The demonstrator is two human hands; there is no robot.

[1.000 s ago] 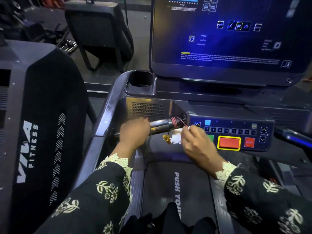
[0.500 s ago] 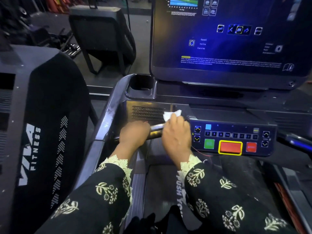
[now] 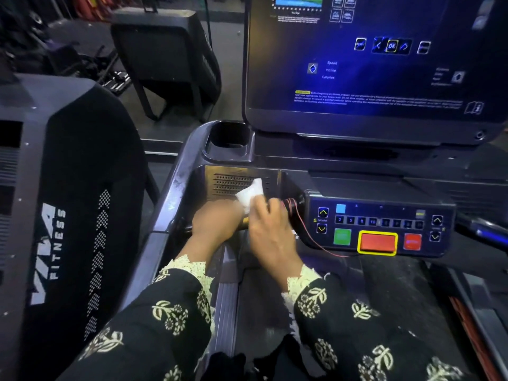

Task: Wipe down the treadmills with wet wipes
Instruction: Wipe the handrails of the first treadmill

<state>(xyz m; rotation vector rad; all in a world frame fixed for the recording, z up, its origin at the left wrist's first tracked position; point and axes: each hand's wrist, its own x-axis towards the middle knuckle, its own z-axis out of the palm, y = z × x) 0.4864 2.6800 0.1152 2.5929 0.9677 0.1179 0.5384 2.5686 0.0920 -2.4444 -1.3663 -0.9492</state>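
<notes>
The wet wipe (image 3: 250, 195) sat bunched against the slotted vent (image 3: 229, 184) on the treadmill (image 3: 176, 193), just below the cup holder (image 3: 229, 141) and left of the control panel (image 3: 379, 224). The right hand (image 3: 270, 232) held it from below, fingers curled and pinching its lower edge, so that most of the white cloth stuck up free. The left hand (image 3: 215, 224) was wrapped over the handlebar (image 3: 245, 220), touching the right hand.

To my eye the nearest trouble was the red cord (image 3: 310, 240), coiled just beside the right knuckles and trailing under the panel. A sideways sweep could snag it and tug it loose. The panel's buttons lay close too, the large red button (image 3: 377, 243) among them. With the screen (image 3: 371, 64) lit, a stray press while wiping might set something off. A wet cloth pushed hard into the vent slots could also squeeze moisture inside. With only an edge pinched, the wipe might slip out.

The cup holder showed only its dark well. I could make out nothing in it.
</notes>
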